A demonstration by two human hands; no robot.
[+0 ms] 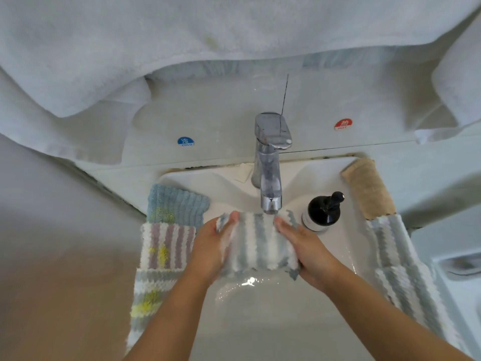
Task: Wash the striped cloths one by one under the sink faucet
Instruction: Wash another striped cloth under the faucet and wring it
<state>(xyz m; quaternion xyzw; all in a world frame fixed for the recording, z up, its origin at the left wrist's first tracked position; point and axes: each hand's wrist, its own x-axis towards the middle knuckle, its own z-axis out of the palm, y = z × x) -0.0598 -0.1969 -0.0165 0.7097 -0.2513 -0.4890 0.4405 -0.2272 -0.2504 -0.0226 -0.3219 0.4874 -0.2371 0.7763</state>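
both hands hold one blue and white striped cloth (256, 243) in the middle of the frame, over the white sink (260, 321). the left hand (210, 246) grips its left edge and the right hand (309, 250) grips its right edge. the cloth sits right under the faucet (269, 175). it is best to keep it under the spout and rub the two sides together. more striped cloths (161, 256) wait at lower left, and others (400, 259) lie at the right.
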